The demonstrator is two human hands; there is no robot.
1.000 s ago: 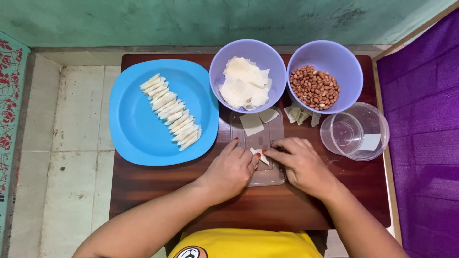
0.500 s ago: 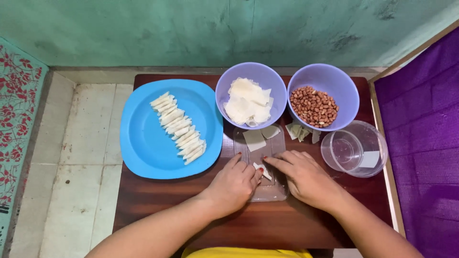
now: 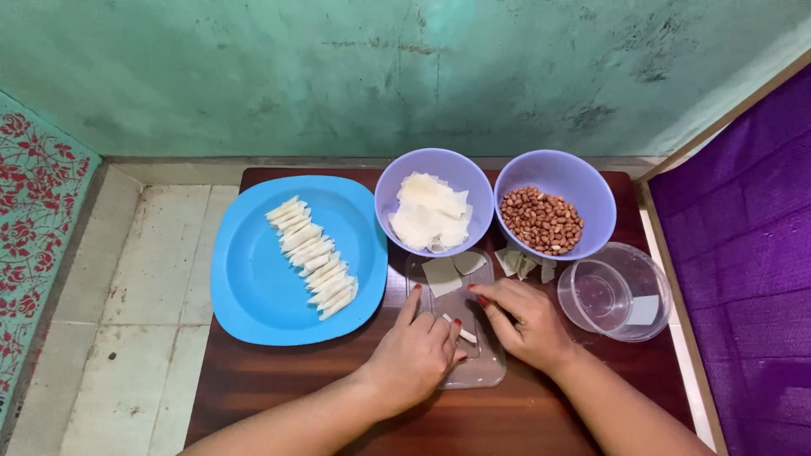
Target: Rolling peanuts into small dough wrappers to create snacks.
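Observation:
Both hands work over a clear plastic lid (image 3: 486,371) on the brown wooden table (image 3: 279,380). My left hand (image 3: 414,350) and my right hand (image 3: 524,321) pinch a small white wrapper roll (image 3: 459,329) between their fingertips. Flat wrapper pieces (image 3: 445,272) lie at the lid's far end. A blue plate (image 3: 253,287) to the left carries a row of several finished white rolls (image 3: 314,257). Behind the hands stand a purple bowl of white wrappers (image 3: 431,211) and a purple bowl of peanuts (image 3: 545,221).
A clear round container (image 3: 617,291) with a little water stands at the right. More wrapper scraps (image 3: 524,263) lie between it and the peanut bowl. Tiled floor lies left of the table, a green wall behind, a purple cloth to the right.
The camera view has tilted up, showing more wall. Both hands stay on the lid, fingers still working the small roll.

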